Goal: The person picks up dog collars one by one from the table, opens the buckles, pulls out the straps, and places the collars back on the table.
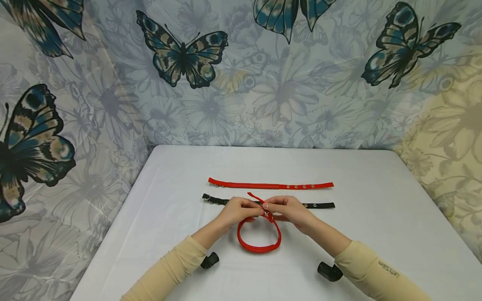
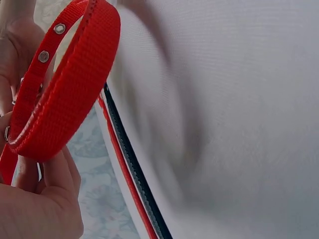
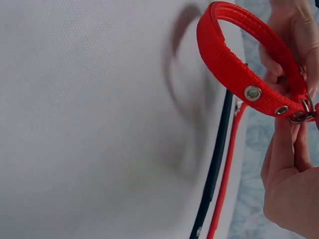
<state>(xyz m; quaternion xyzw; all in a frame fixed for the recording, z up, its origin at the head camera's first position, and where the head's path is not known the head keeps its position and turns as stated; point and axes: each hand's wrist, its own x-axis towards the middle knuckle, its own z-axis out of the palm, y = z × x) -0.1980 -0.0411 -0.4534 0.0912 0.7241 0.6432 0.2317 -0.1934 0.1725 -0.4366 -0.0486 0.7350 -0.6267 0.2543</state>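
Observation:
A red collar (image 1: 259,249), bent into a loop, is held up in front of me by both hands. Its buckle end is uppermost, and a loose strap end sticks up beyond the fingers. My left hand (image 1: 242,210) pinches the loop's top from the left. From the other side my right hand (image 1: 289,211) grips the strap beside the buckle. Metal eyelets line the red collar (image 3: 234,74) in the right wrist view, where a metal buckle (image 3: 305,110) and ring sit at the right fingertips. The fingers partly hide the buckle.
Behind the hands a black collar (image 1: 320,205) lies flat, partly covered by them. Farther back, a second red collar (image 1: 256,185) is stretched out straight. All are on a white table (image 1: 180,167). Black devices (image 1: 329,271) show beside both forearms. Butterfly-patterned cloth (image 1: 211,113) hangs behind.

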